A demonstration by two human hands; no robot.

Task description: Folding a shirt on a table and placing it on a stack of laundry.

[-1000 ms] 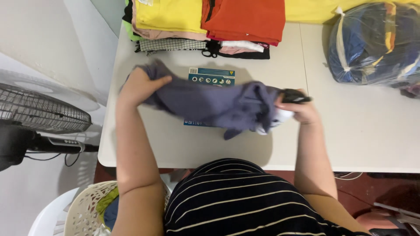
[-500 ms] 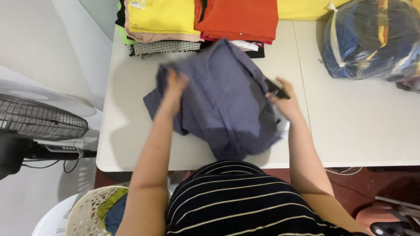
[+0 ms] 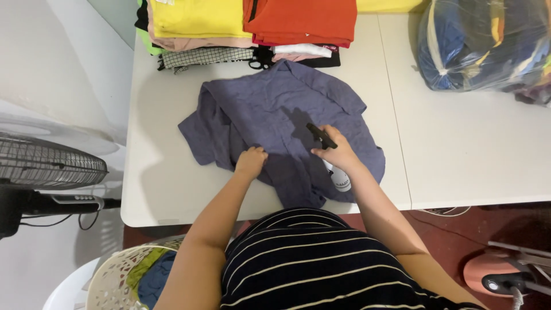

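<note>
Pressing the blue shirt (image 3: 275,123), hands flank it; right hand (image 3: 338,152) grips a spray bottle (image 3: 336,172).

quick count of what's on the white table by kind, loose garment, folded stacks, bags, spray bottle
Loose garment: 1, the blue-grey shirt spread flat under the left hand
Folded clothes stacks: 2, yellow-topped stack and orange-topped stack
Clear bag of clothes: 1
Spray bottle: 1, held in the right hand
Total: 5
</note>
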